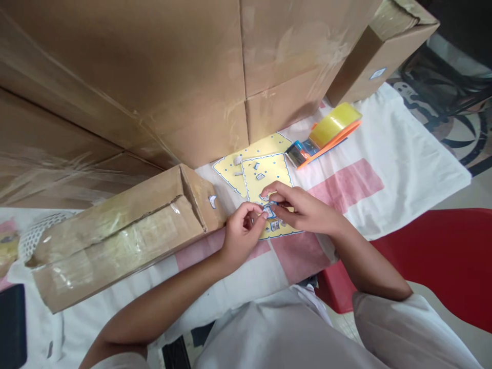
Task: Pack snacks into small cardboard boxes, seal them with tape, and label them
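Two yellow sticker sheets (pixel 269 166) with blue dotted borders lie on a white and pink cloth (pixel 384 169). My left hand (pixel 240 233) and my right hand (pixel 303 207) meet over the nearer sheet, fingertips pinching a small blue-edged sticker (pixel 269 209) between them. Several small stickers remain on the sheets. One sticker (pixel 212 201) sits on the end of a long taped cardboard box (pixel 115 230) just left of my left hand.
Large taped cardboard boxes (pixel 172 77) fill the back. A tape dispenser with a yellowish roll and orange handle (pixel 326 136) lies right of the sheets. A red chair (pixel 434 256) stands at the right. A dark phone (pixel 11 328) lies at the far left.
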The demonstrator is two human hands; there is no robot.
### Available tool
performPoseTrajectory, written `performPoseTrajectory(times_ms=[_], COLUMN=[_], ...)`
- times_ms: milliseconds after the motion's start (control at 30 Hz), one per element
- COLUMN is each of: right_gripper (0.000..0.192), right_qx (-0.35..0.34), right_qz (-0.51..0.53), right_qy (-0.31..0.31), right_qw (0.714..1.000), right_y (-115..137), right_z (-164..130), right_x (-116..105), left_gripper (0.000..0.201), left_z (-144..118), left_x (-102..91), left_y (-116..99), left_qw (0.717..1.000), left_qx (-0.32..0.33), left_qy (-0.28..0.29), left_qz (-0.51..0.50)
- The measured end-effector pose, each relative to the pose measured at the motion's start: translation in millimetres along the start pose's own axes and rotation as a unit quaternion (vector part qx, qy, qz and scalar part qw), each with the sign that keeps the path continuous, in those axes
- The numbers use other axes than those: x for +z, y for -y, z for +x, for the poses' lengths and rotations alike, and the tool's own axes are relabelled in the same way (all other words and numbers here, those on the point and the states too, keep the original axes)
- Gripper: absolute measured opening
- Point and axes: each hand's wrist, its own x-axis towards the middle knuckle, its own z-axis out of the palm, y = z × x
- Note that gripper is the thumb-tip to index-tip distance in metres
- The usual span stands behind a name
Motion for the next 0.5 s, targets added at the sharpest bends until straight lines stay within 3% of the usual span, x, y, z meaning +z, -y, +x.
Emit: performPoseTrajectory(times_ms=[167,500], right_gripper=[0.023,0.027], right_qx=[-0.005,-0.014], right_qz=[-0.007,-0.059], right_qy=[-0.008,-0.007], right_qw=[1.000,0.998], right_y=[-0.3,-1.8], right_z=[0.7,1.3], right_x=[0.0,2.8], left_gripper=[0.006,0.009], left_z=[0.9,-0.2], left_x=[-2.3,-1.1], left_y=[2.1,4.4], left_qw=[0.994,0.993], left_qx=[0.105,0.116], left_qy=[-0.014,0.000], left_qz=[0.036,0.001])
